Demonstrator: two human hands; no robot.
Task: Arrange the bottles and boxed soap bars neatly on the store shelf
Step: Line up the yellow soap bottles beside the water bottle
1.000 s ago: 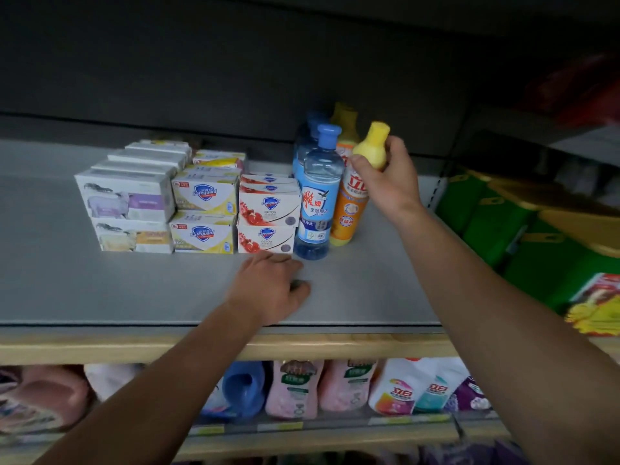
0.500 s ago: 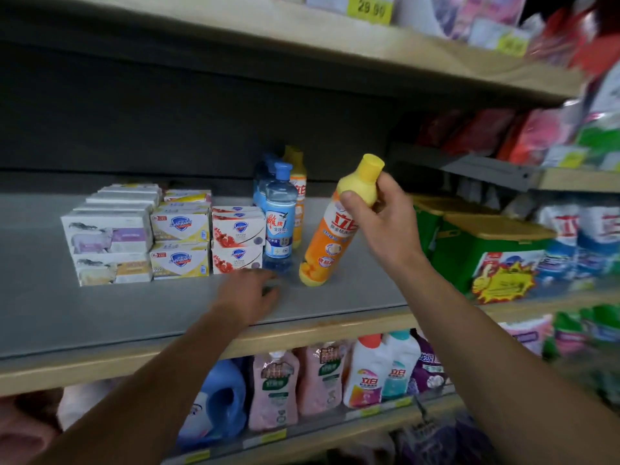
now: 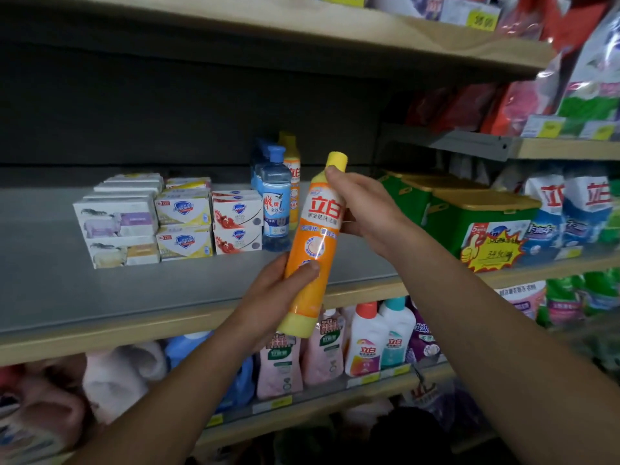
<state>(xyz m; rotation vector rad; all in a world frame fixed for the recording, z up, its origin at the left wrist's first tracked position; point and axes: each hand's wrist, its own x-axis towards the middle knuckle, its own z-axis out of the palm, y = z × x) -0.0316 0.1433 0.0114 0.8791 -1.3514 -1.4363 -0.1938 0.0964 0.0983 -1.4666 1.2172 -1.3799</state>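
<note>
Head view: orange bottle (image 3: 312,243) (tilted) in both hands (image 3: 364,209).

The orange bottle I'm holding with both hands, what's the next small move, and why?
Probably stand the orange bottle back on the grey shelf, just right of the blue bottle. It is off the shelf, tilted, held by the left hand low and the right hand near its neck, and that spot beside the bottles looks bare.

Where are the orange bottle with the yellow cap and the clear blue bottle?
orange plastic bottle with yellow cap (image 3: 317,229), head view, on its label.
clear blue plastic bottle with blue cap (image 3: 275,209), head view, on its label.
</note>
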